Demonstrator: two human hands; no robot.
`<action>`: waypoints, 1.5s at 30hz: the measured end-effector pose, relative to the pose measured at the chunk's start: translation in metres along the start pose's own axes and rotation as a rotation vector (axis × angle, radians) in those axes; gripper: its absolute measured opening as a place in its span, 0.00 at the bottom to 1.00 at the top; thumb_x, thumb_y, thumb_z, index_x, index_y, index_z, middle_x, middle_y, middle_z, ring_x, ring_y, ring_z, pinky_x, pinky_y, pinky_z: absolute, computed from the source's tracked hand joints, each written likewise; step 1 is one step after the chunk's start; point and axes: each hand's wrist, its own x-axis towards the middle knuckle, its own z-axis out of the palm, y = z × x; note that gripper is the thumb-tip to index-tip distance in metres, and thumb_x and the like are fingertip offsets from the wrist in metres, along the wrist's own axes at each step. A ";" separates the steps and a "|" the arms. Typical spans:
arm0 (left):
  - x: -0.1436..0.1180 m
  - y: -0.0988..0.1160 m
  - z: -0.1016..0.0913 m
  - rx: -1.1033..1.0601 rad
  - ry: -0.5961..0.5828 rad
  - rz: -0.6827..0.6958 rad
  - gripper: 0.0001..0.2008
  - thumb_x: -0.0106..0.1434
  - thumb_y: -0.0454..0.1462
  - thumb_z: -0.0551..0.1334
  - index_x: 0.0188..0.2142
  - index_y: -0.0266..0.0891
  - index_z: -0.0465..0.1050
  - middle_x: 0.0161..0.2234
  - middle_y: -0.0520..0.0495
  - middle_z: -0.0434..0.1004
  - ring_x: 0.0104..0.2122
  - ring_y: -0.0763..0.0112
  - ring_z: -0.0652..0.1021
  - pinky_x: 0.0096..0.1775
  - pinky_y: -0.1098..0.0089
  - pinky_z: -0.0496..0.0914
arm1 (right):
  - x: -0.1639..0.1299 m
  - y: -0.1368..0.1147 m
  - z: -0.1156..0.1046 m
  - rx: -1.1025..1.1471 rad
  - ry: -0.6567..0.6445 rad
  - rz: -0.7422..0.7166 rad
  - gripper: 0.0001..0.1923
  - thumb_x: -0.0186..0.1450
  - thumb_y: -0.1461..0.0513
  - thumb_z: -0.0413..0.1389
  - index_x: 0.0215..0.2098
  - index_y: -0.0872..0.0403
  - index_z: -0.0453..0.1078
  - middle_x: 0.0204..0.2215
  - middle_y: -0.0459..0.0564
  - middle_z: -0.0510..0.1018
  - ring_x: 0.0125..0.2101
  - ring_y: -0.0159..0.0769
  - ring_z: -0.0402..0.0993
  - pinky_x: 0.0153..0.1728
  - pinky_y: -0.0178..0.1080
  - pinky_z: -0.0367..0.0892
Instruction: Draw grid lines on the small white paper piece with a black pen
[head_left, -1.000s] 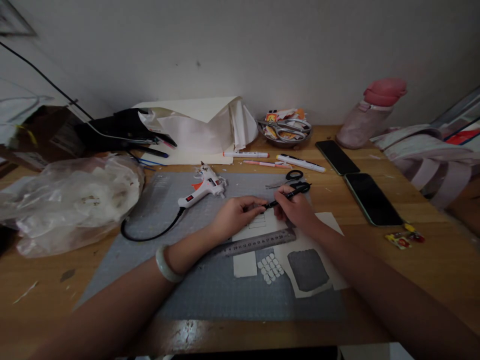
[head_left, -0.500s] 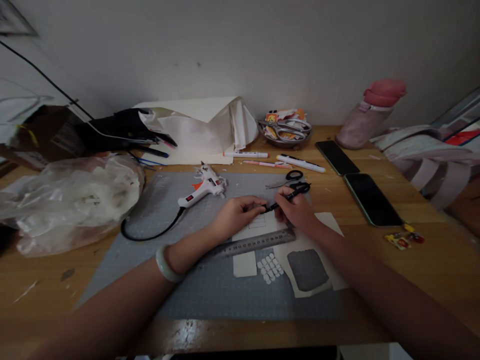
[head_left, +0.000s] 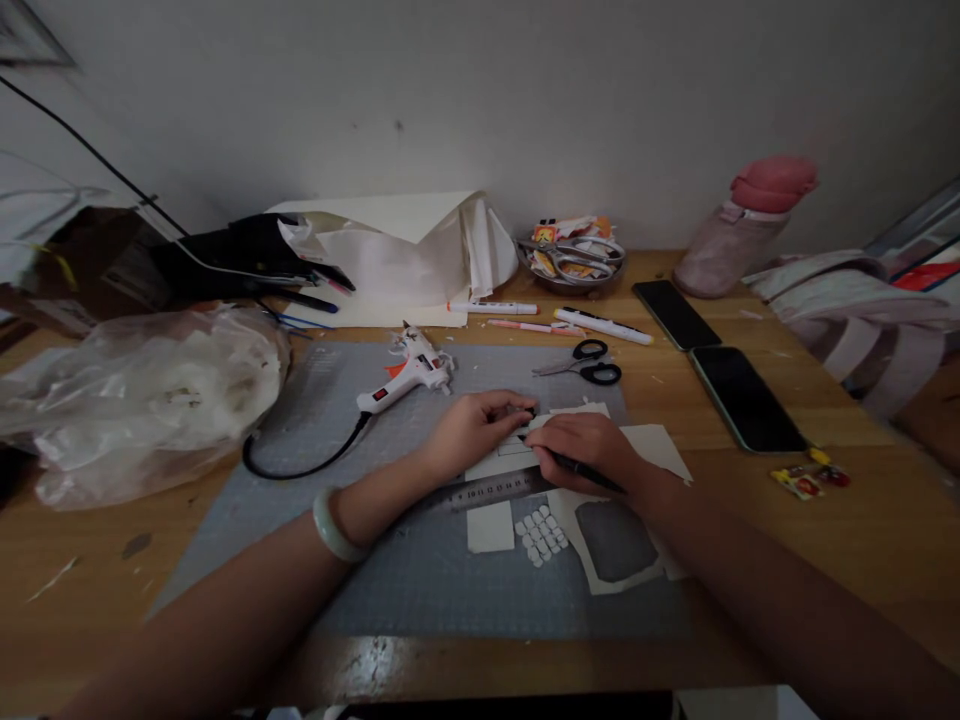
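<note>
Left hand point(head_left: 472, 430) pressed flat, right hand point(head_left: 585, 447) curled, fingers closed.

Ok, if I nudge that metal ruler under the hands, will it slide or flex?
The ruler looks like thin flat metal, so it is probably stiff and will not roll. It lies on the grey cutting mat and partly on white paper, so it may slide and drag the paper. The right hand, holding a black pen, rests beside it, and the left hand is on the paper.

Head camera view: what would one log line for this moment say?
left hand: pressing white paper | right hand: holding black pen over paper | ruler: below hands | surface: grey cutting mat
</note>
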 end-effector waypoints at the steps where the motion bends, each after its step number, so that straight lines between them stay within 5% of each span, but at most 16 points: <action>1: 0.000 -0.001 0.000 0.005 0.001 0.001 0.13 0.62 0.40 0.61 0.44 0.41 0.80 0.27 0.50 0.79 0.29 0.69 0.75 0.29 0.74 0.66 | 0.000 0.001 0.001 0.005 0.006 0.011 0.10 0.65 0.66 0.47 0.33 0.53 0.70 0.24 0.46 0.77 0.25 0.30 0.72 0.29 0.32 0.64; 24: 0.002 -0.008 0.003 -0.006 0.002 0.053 0.14 0.63 0.41 0.60 0.45 0.41 0.79 0.29 0.50 0.80 0.31 0.69 0.76 0.33 0.73 0.68 | 0.004 0.002 -0.002 -0.053 -0.005 0.039 0.10 0.64 0.68 0.48 0.29 0.54 0.69 0.21 0.47 0.73 0.23 0.32 0.67 0.26 0.34 0.58; 38: 0.000 -0.001 0.002 -0.017 -0.001 -0.013 0.13 0.62 0.42 0.60 0.43 0.43 0.80 0.24 0.52 0.77 0.27 0.70 0.73 0.28 0.74 0.64 | 0.001 0.005 0.000 0.083 0.075 0.204 0.09 0.64 0.66 0.49 0.27 0.53 0.68 0.22 0.46 0.75 0.24 0.31 0.70 0.27 0.33 0.60; 42: -0.001 -0.001 0.002 -0.045 -0.010 0.002 0.15 0.62 0.43 0.60 0.44 0.41 0.79 0.23 0.52 0.75 0.25 0.72 0.69 0.26 0.74 0.61 | 0.003 0.005 0.000 0.167 0.087 0.341 0.11 0.63 0.64 0.48 0.25 0.53 0.68 0.21 0.46 0.76 0.24 0.32 0.71 0.28 0.34 0.63; 45: -0.002 0.000 0.001 -0.031 0.005 -0.007 0.15 0.62 0.43 0.60 0.44 0.39 0.79 0.19 0.55 0.68 0.21 0.75 0.64 0.24 0.75 0.57 | 0.004 0.011 0.004 0.346 0.169 0.618 0.11 0.62 0.60 0.49 0.25 0.53 0.70 0.20 0.47 0.76 0.23 0.34 0.72 0.25 0.34 0.65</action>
